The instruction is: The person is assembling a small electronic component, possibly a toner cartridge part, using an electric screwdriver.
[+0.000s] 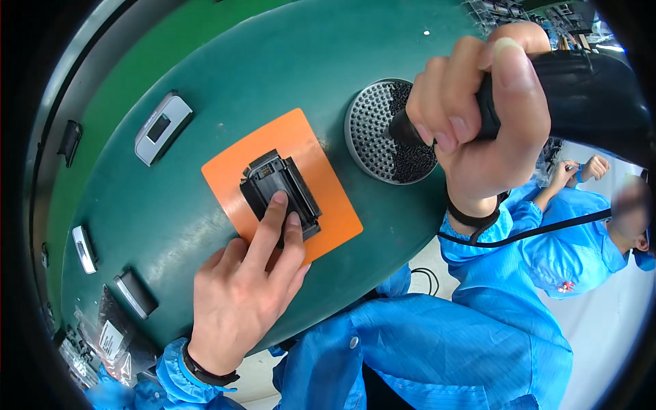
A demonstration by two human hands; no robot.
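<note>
Left hand [239, 301] pins the black module [280, 193] flat on the orange mat [328, 219], fingers extended, steadying it; right hand [478, 116] fist-tight around a black tool [574, 96], probably a screwdriver, tip over the perforated dish [372, 137]

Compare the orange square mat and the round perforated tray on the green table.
The orange square mat is flat, solid and four-cornered; the round perforated tray is grey, circular and full of small holes. The mat carries a black boxy part pressed by the left hand; the tray sits under the right hand, which grips a black tool. Both lie on the green table.
</note>
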